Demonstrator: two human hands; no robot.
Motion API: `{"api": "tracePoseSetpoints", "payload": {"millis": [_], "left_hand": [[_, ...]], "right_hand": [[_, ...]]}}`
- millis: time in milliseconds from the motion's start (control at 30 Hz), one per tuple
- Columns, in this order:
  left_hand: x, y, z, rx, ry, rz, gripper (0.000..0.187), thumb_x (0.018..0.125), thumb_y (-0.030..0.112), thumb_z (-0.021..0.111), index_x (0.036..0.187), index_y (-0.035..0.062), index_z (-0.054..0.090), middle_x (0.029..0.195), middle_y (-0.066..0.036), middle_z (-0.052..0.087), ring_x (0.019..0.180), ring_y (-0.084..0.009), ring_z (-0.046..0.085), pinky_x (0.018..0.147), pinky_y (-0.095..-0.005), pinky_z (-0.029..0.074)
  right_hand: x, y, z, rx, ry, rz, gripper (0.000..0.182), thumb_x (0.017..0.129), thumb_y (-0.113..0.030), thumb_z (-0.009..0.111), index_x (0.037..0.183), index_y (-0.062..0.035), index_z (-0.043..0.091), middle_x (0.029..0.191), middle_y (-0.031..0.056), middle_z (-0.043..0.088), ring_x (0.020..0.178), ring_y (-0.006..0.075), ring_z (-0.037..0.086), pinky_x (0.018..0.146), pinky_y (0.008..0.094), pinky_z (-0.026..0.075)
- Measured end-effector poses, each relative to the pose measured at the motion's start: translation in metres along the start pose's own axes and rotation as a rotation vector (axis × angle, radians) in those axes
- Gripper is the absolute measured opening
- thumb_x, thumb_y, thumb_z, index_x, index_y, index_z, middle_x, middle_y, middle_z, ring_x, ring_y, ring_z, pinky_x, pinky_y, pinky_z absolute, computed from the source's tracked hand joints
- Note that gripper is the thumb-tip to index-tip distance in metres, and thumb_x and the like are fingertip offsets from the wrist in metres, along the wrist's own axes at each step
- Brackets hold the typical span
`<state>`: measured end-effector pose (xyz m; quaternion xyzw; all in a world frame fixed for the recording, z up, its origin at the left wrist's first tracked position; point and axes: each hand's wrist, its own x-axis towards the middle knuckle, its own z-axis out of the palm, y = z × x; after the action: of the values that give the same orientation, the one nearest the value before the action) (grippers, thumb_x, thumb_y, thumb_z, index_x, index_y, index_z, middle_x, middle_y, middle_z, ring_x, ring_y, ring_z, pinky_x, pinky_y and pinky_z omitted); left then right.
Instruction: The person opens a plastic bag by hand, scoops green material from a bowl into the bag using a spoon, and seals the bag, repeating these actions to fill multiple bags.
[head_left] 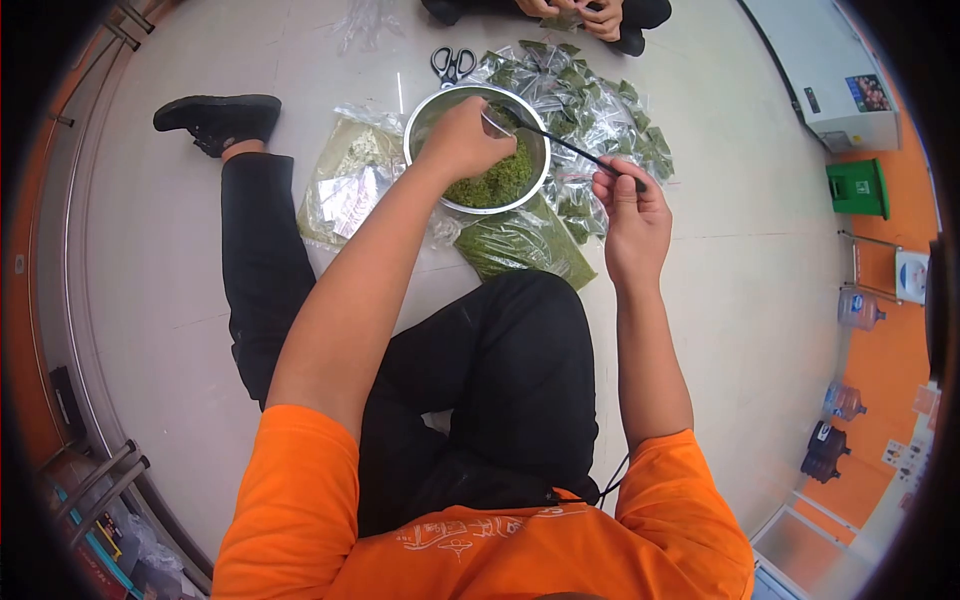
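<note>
A metal bowl (pixel 546 170) of crumbly green material (pixel 495 184) stands on the floor in front of me. Over its rim, my left hand (pixel 466 140) pinches what looks like a small clear plastic bag (pixel 496 122), partly hidden by the fingers. My right hand (pixel 637 215), right of the bowl, grips the end of a long, thin black spoon (pixel 578 150). The spoon slants down left to the bag; its head is hard to make out. A large clear bag of green material (pixel 525 245) lies against the bowl's near side.
Many small filled green packets (pixel 620 130) spread right of the bowl. Black-handled scissors (pixel 453 64) lie behind it, and a flat clear bag with a white label (pixel 350 195) lies left. Another person's hands (pixel 598 18) show at the top. A green bin (pixel 858 188) stands far right.
</note>
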<state>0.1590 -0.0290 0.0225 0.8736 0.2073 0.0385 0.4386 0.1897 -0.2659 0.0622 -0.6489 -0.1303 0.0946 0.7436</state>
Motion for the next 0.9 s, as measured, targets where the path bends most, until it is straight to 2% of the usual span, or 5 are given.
{"api": "tracePoseSetpoints", "payload": {"millis": [233, 433, 600, 733, 900], "left_hand": [[0.004, -0.007, 0.008, -0.098, 0.051, 0.044, 0.054, 0.078, 0.037, 0.08, 0.116, 0.0025, 0.062, 0.105, -0.012, 0.073, 0.099, -0.0269, 0.069, 0.091, -0.037, 0.051], [0.002, -0.006, 0.01, -0.166, 0.081, 0.031, 0.047, 0.078, 0.035, 0.081, 0.108, 0.004, 0.063, 0.101, -0.01, 0.073, 0.096, -0.0254, 0.069, 0.087, -0.0365, 0.052], [0.001, -0.034, 0.014, -0.137, 0.106, 0.065, 0.046, 0.078, 0.039, 0.081, 0.106, 0.0074, 0.065, 0.106, -0.016, 0.068, 0.103, -0.0296, 0.066, 0.09, -0.0381, 0.052], [0.014, -0.056, -0.016, -0.013, 0.366, -0.046, 0.043, 0.077, 0.043, 0.081, 0.102, 0.0095, 0.068, 0.112, -0.023, 0.06, 0.113, -0.0364, 0.059, 0.096, -0.0437, 0.05], [0.042, -0.128, -0.048, -0.084, 0.527, -0.084, 0.075, 0.069, 0.046, 0.087, 0.121, -0.0014, 0.061, 0.121, -0.026, 0.062, 0.112, -0.0325, 0.063, 0.096, -0.041, 0.051]], "right_hand": [[-0.008, 0.004, -0.004, -0.304, -0.124, -0.312, 0.019, 0.102, -0.003, 0.055, 0.114, 0.0046, 0.068, 0.111, 0.0135, 0.072, 0.093, 0.0146, 0.068, 0.087, 0.0279, 0.055], [-0.006, 0.002, -0.002, -0.267, -0.119, -0.256, 0.02, 0.103, -0.005, 0.055, 0.114, 0.0044, 0.067, 0.113, 0.0135, 0.071, 0.093, 0.0142, 0.067, 0.086, 0.0277, 0.055], [0.0, 0.014, -0.003, -0.119, 0.055, -0.108, 0.026, 0.105, -0.016, 0.053, 0.121, 0.0028, 0.062, 0.122, 0.0138, 0.066, 0.094, 0.013, 0.065, 0.084, 0.0271, 0.056], [0.003, 0.042, -0.014, -0.002, 0.094, 0.075, 0.029, 0.105, -0.018, 0.054, 0.124, 0.0026, 0.059, 0.12, 0.0118, 0.065, 0.091, 0.0129, 0.063, 0.082, 0.026, 0.055], [-0.002, 0.066, -0.021, 0.104, 0.101, 0.35, 0.03, 0.104, -0.015, 0.056, 0.127, 0.0045, 0.056, 0.116, 0.0141, 0.064, 0.096, 0.0153, 0.065, 0.083, 0.0276, 0.057]]}}
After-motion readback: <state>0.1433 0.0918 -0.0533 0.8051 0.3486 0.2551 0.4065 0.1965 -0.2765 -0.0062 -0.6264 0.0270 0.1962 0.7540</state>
